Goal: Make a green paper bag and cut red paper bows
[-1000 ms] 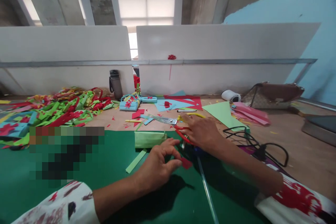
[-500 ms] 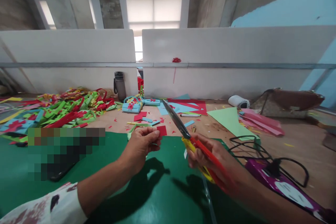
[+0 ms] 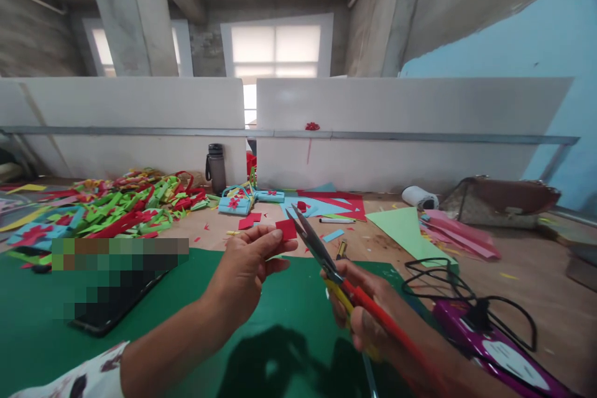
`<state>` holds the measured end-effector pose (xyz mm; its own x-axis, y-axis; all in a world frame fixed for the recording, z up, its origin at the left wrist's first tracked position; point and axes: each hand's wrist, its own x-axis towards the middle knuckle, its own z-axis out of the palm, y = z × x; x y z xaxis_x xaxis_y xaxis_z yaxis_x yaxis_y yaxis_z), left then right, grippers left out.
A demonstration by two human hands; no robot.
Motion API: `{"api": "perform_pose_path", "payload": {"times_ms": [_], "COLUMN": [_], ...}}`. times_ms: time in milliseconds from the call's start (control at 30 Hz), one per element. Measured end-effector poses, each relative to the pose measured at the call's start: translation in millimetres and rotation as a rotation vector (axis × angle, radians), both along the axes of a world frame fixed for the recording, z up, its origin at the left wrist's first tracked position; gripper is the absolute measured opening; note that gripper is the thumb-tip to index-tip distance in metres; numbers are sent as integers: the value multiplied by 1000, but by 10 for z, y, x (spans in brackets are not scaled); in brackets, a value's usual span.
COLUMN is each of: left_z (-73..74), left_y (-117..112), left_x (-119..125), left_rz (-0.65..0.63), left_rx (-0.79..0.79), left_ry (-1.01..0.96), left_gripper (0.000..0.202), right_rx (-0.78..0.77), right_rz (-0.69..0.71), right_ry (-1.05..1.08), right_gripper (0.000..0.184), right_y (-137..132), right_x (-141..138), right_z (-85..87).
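My left hand (image 3: 249, 261) pinches a small red paper square (image 3: 287, 229) between thumb and fingers, above the green cutting mat (image 3: 186, 348). In my right hand (image 3: 373, 305) is a pair of scissors (image 3: 319, 249) with red and yellow handles. The blades are slightly apart, and their tips reach the right edge of the square; whether they touch it I cannot tell. Beyond my hands, more red paper pieces (image 3: 250, 220) and a blue strip (image 3: 333, 236) lie on the brown table.
A heap of green and red strips (image 3: 153, 205) spreads at left, near a dark bottle (image 3: 216, 169) and a phone (image 3: 100, 317). At right are light green paper (image 3: 405, 230), a purple power strip (image 3: 494, 342) with black cable, and a brown bag (image 3: 499, 202).
The scissors have opened a little and come closer to the red paper square. My left hand has turned slightly, raising the square. The whole view has tilted upward.
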<state>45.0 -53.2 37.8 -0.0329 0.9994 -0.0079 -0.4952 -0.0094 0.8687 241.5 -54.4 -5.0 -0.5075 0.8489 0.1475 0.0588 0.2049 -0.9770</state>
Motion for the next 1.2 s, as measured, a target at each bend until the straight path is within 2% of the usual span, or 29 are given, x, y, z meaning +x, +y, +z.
{"api": "perform_pose_path", "payload": {"times_ms": [133, 433, 600, 800, 1200], "left_z": [42, 92, 76, 40, 31], "left_y": [-17, -20, 15, 28, 26], "left_x": [25, 101, 127, 129, 156], "left_rz": [-34, -71, -75, -61, -65], "left_rx": [0, 23, 51, 52, 44], "left_ry": [6, 5, -10, -13, -3], "left_gripper": [21, 11, 11, 11, 9], "right_rx": [20, 99, 93, 95, 197], "right_rz": [3, 7, -25, -27, -24], "right_ry": [1, 3, -17, -66, -33], "right_gripper": [63, 61, 56, 60, 49], "right_y": [-4, -65, -172, -223, -145], "right_x": [-12, -19, -39, -73, -59], "right_z": [2, 41, 117, 156, 32]}}
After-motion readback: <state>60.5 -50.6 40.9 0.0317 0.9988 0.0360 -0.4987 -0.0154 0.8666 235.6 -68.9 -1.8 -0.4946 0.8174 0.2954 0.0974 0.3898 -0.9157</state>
